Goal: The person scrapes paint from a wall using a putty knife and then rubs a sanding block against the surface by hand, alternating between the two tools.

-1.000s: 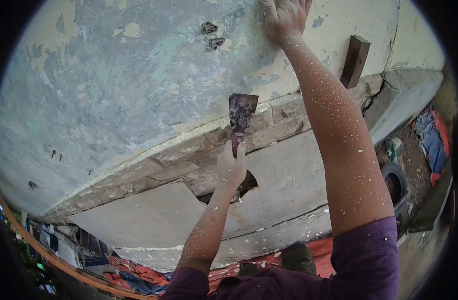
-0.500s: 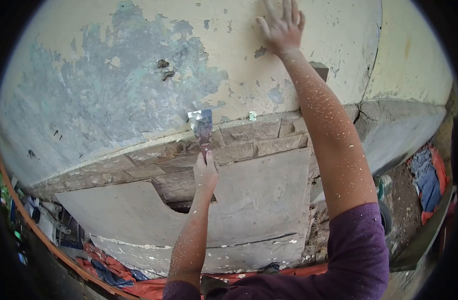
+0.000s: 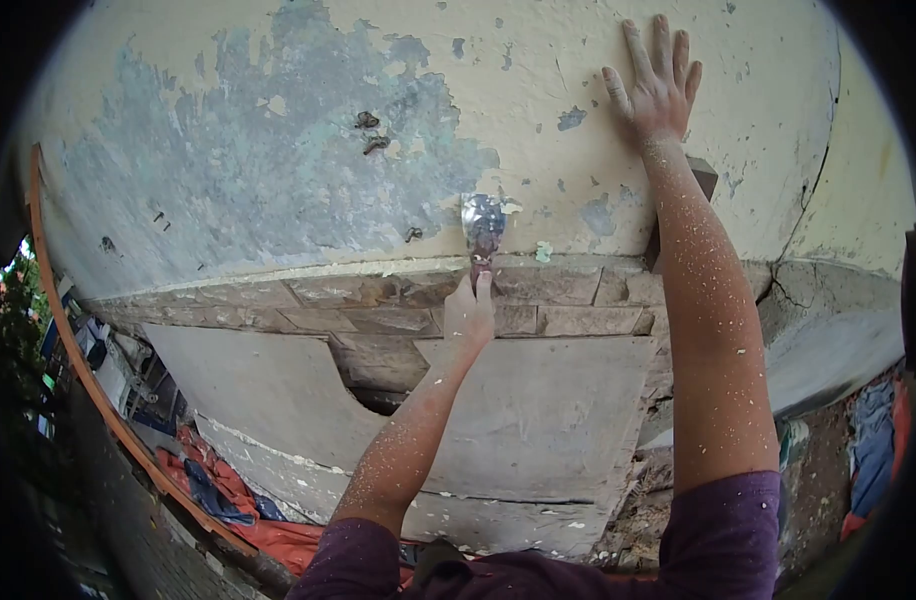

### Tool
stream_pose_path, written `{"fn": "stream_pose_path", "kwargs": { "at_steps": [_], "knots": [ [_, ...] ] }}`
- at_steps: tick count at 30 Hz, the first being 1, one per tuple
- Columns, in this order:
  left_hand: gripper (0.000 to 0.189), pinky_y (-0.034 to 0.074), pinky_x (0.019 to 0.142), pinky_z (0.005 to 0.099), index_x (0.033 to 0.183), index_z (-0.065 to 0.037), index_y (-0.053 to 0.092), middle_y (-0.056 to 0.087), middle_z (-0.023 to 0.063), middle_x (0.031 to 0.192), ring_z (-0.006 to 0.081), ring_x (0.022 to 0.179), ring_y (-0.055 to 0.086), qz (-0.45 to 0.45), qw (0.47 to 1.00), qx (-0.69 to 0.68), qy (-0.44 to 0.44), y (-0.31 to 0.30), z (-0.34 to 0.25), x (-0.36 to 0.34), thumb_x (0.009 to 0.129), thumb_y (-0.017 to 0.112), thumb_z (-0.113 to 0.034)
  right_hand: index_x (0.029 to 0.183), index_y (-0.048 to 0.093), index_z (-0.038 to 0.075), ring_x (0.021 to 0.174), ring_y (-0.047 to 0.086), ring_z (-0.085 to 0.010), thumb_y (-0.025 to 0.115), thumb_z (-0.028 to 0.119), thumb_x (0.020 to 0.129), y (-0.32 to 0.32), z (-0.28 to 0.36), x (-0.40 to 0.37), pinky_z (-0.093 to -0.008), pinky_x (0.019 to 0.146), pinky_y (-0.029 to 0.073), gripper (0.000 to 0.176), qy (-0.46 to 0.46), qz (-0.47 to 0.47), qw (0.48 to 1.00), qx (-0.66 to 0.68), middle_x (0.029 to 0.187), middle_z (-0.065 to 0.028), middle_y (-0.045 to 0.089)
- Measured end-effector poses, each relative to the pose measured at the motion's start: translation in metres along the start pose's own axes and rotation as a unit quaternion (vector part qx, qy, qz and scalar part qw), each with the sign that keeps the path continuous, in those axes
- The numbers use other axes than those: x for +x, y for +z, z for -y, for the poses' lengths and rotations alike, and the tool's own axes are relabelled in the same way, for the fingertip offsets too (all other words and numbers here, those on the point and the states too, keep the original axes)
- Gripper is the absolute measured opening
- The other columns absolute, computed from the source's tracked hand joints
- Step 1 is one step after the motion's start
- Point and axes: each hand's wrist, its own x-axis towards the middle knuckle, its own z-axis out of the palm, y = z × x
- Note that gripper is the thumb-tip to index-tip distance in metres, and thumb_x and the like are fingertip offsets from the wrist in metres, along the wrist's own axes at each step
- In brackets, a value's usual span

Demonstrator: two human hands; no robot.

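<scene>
My left hand (image 3: 468,312) is closed around the handle of a paint scraper (image 3: 485,222). The scraper's wide metal blade points up and rests at the lower edge of the bare patch on the wall (image 3: 538,90), with a loose paint flake (image 3: 512,207) beside it. Higher up and to the right, my right hand (image 3: 660,105) lies flat on the cream paint, fingers spread, holding nothing. Pale paint chips speckle both forearms. Left of the blade spreads a large grey-blue patch (image 3: 278,150) where the cream paint is gone.
A stone ledge (image 3: 378,290) runs below the wall, with a grey board (image 3: 548,400) under it that has a cut-out. An orange-brown strip (image 3: 83,375) curves along the left. Orange and blue tarp (image 3: 263,535) lies at lower left. Behind my right forearm is a dark block (image 3: 701,177).
The scraper in my left hand has moved right and slightly up against the wall. The view has shifted, so the wall and my right hand appear farther right and lower.
</scene>
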Motion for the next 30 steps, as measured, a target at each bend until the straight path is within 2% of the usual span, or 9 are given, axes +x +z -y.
{"fn": "stream_pose_path", "kwargs": {
  "at_steps": [6,9,11,12,16,19,21,25,30],
  "knots": [
    [0.049,0.045,0.071,0.0499,0.096,0.004,0.059,0.062,0.0263,0.076,0.0448,0.079,0.061,-0.009,0.998,-0.034,0.05,-0.039,-0.085,0.05,0.096,0.04,-0.041,0.144,0.024,0.043,0.144,0.004,-0.0243,0.038,0.065,0.087,-0.004,0.003,0.0,-0.0516,0.115,0.002,0.064,0.016,0.02,1.0,-0.004,0.156,0.0029,0.01],
    [0.049,0.047,0.06,0.0452,0.089,0.003,0.057,0.061,0.0187,0.064,0.0371,0.065,0.063,-0.052,0.99,0.042,0.125,-0.061,-0.142,0.06,0.097,0.039,-0.042,0.144,0.024,0.043,0.144,0.004,-0.0239,0.041,0.064,0.086,-0.006,0.003,-0.001,-0.0513,0.115,0.003,0.064,0.022,0.023,0.999,-0.009,0.156,0.0031,0.01],
    [0.05,0.046,0.05,0.0388,0.082,0.001,0.054,0.056,0.0094,0.054,0.0263,0.05,0.06,-0.003,0.988,-0.135,0.069,-0.064,-0.167,0.067,0.098,0.038,-0.044,0.144,0.024,0.042,0.144,0.004,-0.0238,0.042,0.063,0.085,-0.006,0.003,0.0,-0.0514,0.115,0.003,0.065,0.024,0.03,0.999,-0.009,0.156,0.0033,0.01],
    [0.05,0.044,0.044,0.035,0.078,-0.002,0.053,0.052,0.0047,0.05,0.0192,0.043,0.057,-0.006,0.985,-0.152,0.075,-0.059,-0.163,0.068,0.098,0.037,-0.045,0.145,0.024,0.042,0.144,0.004,-0.0233,0.044,0.063,0.085,-0.007,0.004,0.0,-0.0508,0.115,0.003,0.066,0.026,0.036,0.999,-0.019,0.156,0.0035,0.01],
    [0.052,0.043,0.045,0.0359,0.077,-0.001,0.052,0.052,0.0062,0.05,0.0205,0.044,0.057,-0.032,0.991,-0.108,0.072,-0.01,-0.061,0.045,0.097,0.038,-0.047,0.144,0.025,0.041,0.144,0.004,-0.0228,0.044,0.062,0.085,-0.011,0.007,0.0,-0.0496,0.116,0.002,0.066,0.038,0.051,0.998,-0.03,0.156,0.0035,0.01],
    [0.054,0.044,0.045,0.0353,0.073,-0.002,0.052,0.051,0.0062,0.05,0.0194,0.045,0.056,-0.062,0.99,-0.037,0.124,-0.033,-0.064,0.039,0.097,0.039,-0.048,0.145,0.025,0.041,0.144,0.004,-0.0228,0.043,0.062,0.085,-0.01,0.007,0.0,-0.0493,0.116,0.002,0.065,0.044,0.061,0.996,-0.041,0.156,0.0035,0.01],
    [0.053,0.044,0.044,0.0339,0.072,-0.002,0.051,0.051,0.0058,0.051,0.0178,0.045,0.055,0.006,0.981,-0.182,0.066,-0.077,-0.133,0.049,0.097,0.038,-0.047,0.145,0.025,0.041,0.144,0.004,-0.0227,0.043,0.062,0.086,-0.011,0.008,0.001,-0.0492,0.116,0.003,0.065,0.043,0.059,0.997,-0.04,0.156,0.0034,0.01],
    [0.049,0.04,0.04,0.0319,0.077,-0.004,0.048,0.046,0.0028,0.057,0.0146,0.042,0.046,-0.022,0.978,-0.196,0.072,-0.129,-0.212,0.084,0.097,0.039,-0.048,0.145,0.025,0.041,0.144,0.005,-0.0229,0.043,0.061,0.086,-0.01,0.007,0.0,-0.0493,0.116,0.004,0.065,0.039,0.052,0.997,-0.043,0.156,0.0034,0.01],
    [0.045,0.039,0.04,0.0319,0.077,-0.005,0.049,0.046,0.0027,0.056,0.0147,0.041,0.045,0.02,0.985,-0.172,-0.008,-0.092,-0.125,0.043,0.098,0.041,-0.045,0.145,0.025,0.041,0.144,0.005,-0.023,0.043,0.061,0.086,-0.011,0.007,-0.002,-0.0495,0.116,0.004,0.065,0.028,0.045,0.998,-0.029,0.156,0.0037,0.011]
  ]
}}
